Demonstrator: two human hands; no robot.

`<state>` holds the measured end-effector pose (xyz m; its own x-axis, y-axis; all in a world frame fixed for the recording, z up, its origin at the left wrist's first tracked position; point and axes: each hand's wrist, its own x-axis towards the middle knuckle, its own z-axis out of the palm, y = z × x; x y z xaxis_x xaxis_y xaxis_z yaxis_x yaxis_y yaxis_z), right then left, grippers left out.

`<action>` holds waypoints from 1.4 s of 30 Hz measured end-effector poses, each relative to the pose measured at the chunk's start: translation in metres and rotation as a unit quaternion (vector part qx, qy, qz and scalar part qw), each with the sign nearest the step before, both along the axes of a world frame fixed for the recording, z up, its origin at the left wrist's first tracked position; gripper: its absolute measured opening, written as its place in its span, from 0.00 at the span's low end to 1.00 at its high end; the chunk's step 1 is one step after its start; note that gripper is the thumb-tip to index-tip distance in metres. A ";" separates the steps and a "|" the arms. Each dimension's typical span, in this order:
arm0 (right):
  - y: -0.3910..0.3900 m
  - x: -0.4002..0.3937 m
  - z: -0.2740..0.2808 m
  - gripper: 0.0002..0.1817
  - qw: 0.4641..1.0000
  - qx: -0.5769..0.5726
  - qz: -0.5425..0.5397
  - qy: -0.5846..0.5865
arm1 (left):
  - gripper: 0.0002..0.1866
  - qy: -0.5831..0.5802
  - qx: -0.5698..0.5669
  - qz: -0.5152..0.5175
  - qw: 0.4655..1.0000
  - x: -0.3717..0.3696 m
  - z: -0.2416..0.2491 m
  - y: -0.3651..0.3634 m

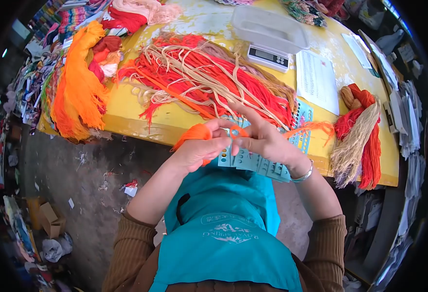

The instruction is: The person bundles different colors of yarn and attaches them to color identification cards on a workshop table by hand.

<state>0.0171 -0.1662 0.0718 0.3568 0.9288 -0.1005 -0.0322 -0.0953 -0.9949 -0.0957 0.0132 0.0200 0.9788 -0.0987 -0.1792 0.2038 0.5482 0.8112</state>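
Observation:
Orange thread is wrapped over my left hand, whose fingertips are pinched together on it. Close beside it, my right hand pinches a small loop of the same thread between thumb and finger, its other fingers spread. More orange thread trails out to the right behind my right hand. Beneath both hands, teal cards with punched holes lie fanned at the table's near edge. A long pile of red and beige thread lies just beyond.
On the yellow table are an orange bundle at the left, a scale under a clear plastic tub, a printed sheet, and red and beige skeins over the right edge.

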 end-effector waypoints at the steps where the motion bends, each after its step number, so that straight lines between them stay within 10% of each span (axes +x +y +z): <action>1: 0.001 -0.002 -0.005 0.38 1.000 0.014 -0.001 0.008 | 0.17 0.011 0.002 -0.008 1.000 0.003 -0.001 -0.003; 14: 0.015 -0.011 -0.055 0.06 0.947 0.047 -0.238 -0.211 | 0.09 0.066 -0.010 0.112 0.992 0.015 -0.023 -0.007; 25: 0.019 0.025 -0.098 0.06 0.930 -0.042 -0.274 -0.242 | 0.21 0.223 0.048 0.122 0.966 0.017 -0.005 -0.004; 42: 0.013 0.032 -0.093 0.04 0.948 -0.034 -0.242 -0.204 | 0.07 0.195 0.072 0.110 0.972 0.053 -0.031 -0.016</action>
<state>0.0489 -0.1527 -0.0212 0.7610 0.6433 0.0842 0.2984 -0.2318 -0.9259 -0.0428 -0.0030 -0.0114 0.8278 0.1589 -0.5380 0.4029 0.4990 0.7673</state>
